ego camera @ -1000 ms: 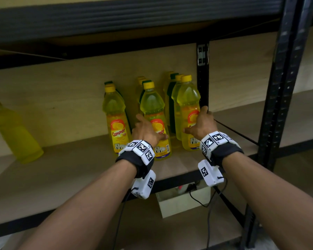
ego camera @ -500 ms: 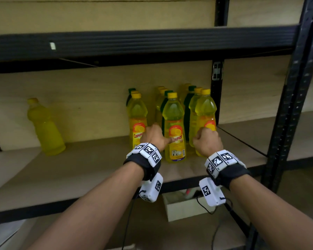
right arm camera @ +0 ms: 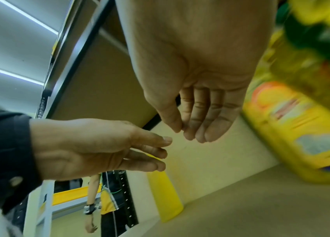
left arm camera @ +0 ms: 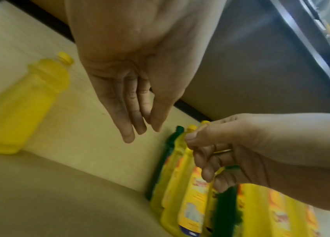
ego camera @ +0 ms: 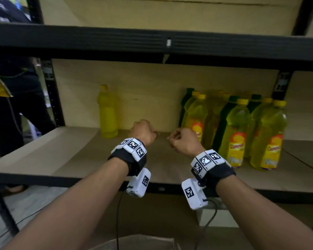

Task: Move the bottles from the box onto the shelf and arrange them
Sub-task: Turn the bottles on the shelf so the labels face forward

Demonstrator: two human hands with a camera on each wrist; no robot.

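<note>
Several yellow oil bottles (ego camera: 233, 134) with red and yellow labels stand packed together at the right of the wooden shelf (ego camera: 76, 156), with dark green bottles among them. A plain yellow bottle (ego camera: 107, 112) stands alone further left by the back panel. Both hands hover over the bare middle of the shelf, between the lone bottle and the group. My left hand (ego camera: 153, 134) is empty, its fingers relaxed and nearly straight (left arm camera: 131, 125). Just left of the nearest oil bottle, my right hand (ego camera: 171, 139) holds nothing, with fingers loosely bent (right arm camera: 198, 128).
A black shelf beam (ego camera: 152, 42) runs overhead and black uprights (ego camera: 52, 98) flank the bay. A person in dark clothes (ego camera: 13, 91) stands at the left. Below the shelf sit a white box (ego camera: 217, 217) and a cardboard edge (ego camera: 134, 240). Cables hang from both wrists.
Both hands have let go of the front oil bottles and drawn left, away from the group, to the middle of the shelf. The head view has swung left.
</note>
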